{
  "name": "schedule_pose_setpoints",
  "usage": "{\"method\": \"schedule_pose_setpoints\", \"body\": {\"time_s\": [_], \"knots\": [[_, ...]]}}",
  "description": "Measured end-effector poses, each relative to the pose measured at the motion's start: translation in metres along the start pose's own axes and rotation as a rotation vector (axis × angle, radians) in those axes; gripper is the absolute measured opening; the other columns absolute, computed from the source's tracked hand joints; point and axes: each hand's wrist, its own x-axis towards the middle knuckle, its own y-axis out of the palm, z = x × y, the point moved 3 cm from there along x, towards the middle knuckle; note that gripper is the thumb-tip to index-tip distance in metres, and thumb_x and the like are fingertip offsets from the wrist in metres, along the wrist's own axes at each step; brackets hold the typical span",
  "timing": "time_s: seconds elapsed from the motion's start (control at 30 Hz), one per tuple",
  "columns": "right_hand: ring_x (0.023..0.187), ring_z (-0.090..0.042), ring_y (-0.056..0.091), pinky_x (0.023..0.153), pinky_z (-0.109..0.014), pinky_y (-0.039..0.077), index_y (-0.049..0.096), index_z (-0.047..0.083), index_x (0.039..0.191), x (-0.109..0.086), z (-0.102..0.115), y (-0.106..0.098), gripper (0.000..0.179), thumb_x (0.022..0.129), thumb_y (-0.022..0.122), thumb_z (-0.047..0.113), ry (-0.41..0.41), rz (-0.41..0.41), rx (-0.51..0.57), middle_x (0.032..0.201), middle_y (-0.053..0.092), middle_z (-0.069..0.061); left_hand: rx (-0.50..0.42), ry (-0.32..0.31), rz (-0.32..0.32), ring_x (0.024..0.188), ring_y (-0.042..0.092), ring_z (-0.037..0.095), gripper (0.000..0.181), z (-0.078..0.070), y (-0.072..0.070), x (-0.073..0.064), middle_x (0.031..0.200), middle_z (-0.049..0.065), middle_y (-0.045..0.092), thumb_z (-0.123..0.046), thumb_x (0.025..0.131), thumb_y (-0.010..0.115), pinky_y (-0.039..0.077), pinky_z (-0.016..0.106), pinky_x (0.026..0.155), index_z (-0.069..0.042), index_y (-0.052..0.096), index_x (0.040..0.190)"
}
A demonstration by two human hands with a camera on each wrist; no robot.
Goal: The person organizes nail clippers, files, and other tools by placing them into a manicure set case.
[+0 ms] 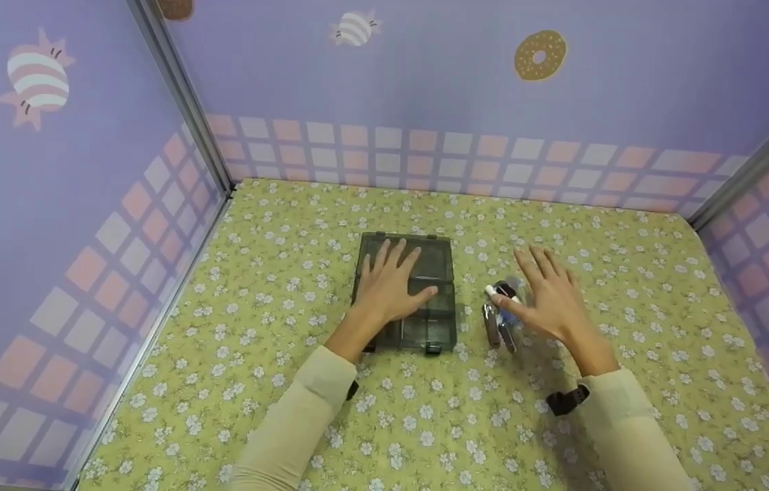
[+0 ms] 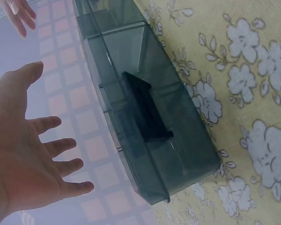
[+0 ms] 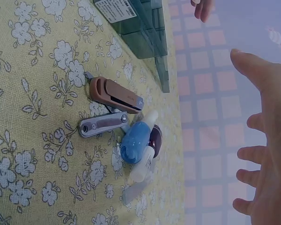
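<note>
A translucent dark green compartment box (image 1: 440, 300) with its lid down lies on the cloth; one dark latch (image 2: 147, 108) faces the left wrist camera. Over it hovers my left hand (image 1: 387, 290), fingers spread and apart from the lid in the left wrist view. My right hand (image 1: 551, 296) is held with straight fingers above a small pile, gripping nothing. In that pile are a brown nail clipper (image 3: 114, 94), a silver nail clipper (image 3: 103, 124), a small blue bottle (image 3: 135, 142), a white-capped piece (image 3: 143, 165) and a dark rounded piece (image 3: 155, 138).
Yellow floral cloth (image 1: 302, 423) covers the table. Purple panels with pink and white squares (image 1: 425, 82) stand at the back and both sides, joined by metal posts (image 1: 186, 95). A white printed label (image 3: 116, 10) is stuck on the box's side.
</note>
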Motion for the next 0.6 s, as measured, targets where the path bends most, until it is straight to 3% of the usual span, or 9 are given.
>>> {"method": "schedule_pose_setpoints", "body": {"time_s": [0.4,0.6], "knots": [[0.16,-0.047,0.01,0.118,-0.079,0.01,0.021,0.017,0.172,-0.001,-0.001,0.004,0.1,0.097,0.061,0.07,0.0,0.013,0.054,0.176,0.015,-0.018,-0.023,-0.01,0.014,0.163,0.008,0.035,0.087,0.007,0.003,-0.001,0.177,0.008,0.016,-0.071,0.102,0.053,0.01,0.063,0.127,-0.025,0.027,0.17],[0.157,-0.048,0.021,0.116,-0.079,0.02,0.027,0.018,0.17,-0.003,-0.002,0.004,0.092,0.099,0.067,0.059,-0.046,-0.04,0.175,0.174,0.022,-0.016,-0.09,-0.011,-0.006,0.159,0.021,0.038,0.082,0.018,0.0,-0.003,0.173,0.014,0.024,-0.065,0.103,0.057,0.027,0.063,0.123,-0.024,0.03,0.169]]}}
